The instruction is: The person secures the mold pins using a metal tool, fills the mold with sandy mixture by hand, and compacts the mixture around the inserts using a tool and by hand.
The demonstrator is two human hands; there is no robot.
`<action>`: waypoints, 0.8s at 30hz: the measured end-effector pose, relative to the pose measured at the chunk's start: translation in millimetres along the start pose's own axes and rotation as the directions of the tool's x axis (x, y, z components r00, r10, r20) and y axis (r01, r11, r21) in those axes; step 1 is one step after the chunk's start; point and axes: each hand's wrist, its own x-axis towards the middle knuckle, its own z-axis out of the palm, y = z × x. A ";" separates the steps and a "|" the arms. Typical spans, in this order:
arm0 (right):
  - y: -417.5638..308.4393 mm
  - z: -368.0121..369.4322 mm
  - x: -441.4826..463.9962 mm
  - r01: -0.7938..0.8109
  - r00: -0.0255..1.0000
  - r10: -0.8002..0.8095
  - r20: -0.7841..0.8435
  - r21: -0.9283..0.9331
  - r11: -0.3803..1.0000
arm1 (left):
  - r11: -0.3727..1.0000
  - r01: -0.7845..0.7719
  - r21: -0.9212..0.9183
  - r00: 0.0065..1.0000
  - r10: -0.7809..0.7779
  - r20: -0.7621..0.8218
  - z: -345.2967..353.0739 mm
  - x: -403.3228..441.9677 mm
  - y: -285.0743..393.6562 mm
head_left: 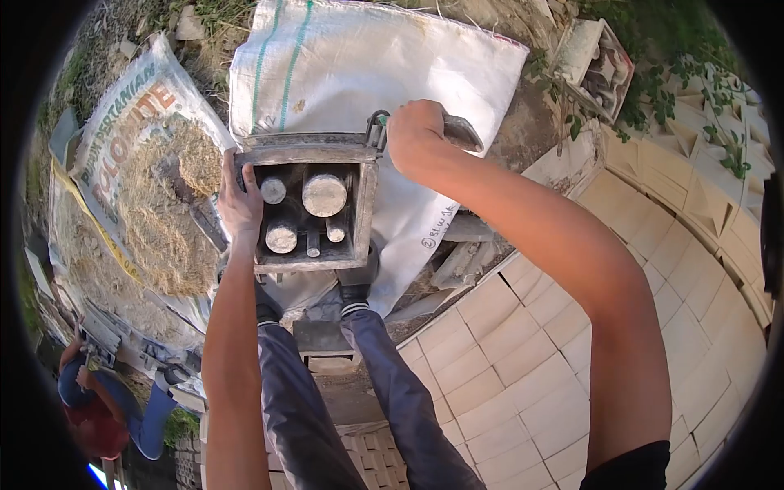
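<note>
Box [367,216], grey and squarish, at the centre of view, just past the feet and over the lower part of a white sack [376,65]; open face toward the camera, whether resting or lifted impossible to tell from above. Inside, five rods of differing width: widest rod [325,196], pale-topped, at upper right; narrow dark rod [313,242] near the lower wall; three more with pale tops, two at left and one under the widest. Left hand [238,200] at the box's left side, thumb along the rim, forefinger parted from thumb and extended; remaining fingers partly hidden, firmness of hold impossible to tell. Right hand [415,135] beyond the upper right corner, fingers curled into a fist around a grey handle [462,133], one end jutting out on the right. Just beside that fist, a dark metal loop [377,129] at the corner. Green stripes down the white sack's left part, handwriting near its lower right edge. Farther left, a printed sack [106,122] beside a heap of pale grit [163,220]. Toward lower right, rows of close-set pale tiles [506,351]. At lower left, well apart, another person [98,425] in red top and blue trousers.
</note>
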 end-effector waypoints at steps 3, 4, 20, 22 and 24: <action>0.4 17.2 9.3 0.066 0.997 -0.061 -0.054 0.094 0.993 | 0.999 -0.014 0.044 0.999 0.016 -0.030 1.0 -0.2 -1.2; 1.4 21.4 10.1 0.099 0.988 -0.090 -0.122 0.069 0.993 | 0.999 -0.010 0.050 1.000 0.011 -0.027 0.7 -0.9 0.3; -2.7 27.7 19.9 0.176 0.939 -0.211 -0.273 -0.149 0.973 | 0.991 -0.106 -0.080 0.994 0.103 -0.035 1.3 -0.8 -4.7; -6.5 38.9 30.2 0.170 0.931 -0.213 -0.295 -0.164 0.972 | 0.991 -0.112 -0.071 0.993 0.109 -0.042 1.0 -0.2 -5.4; -10.2 47.1 40.7 0.102 0.950 -0.135 -0.283 -0.129 0.986 | 0.983 -0.134 -0.125 0.991 0.132 -0.020 -1.4 0.5 -6.8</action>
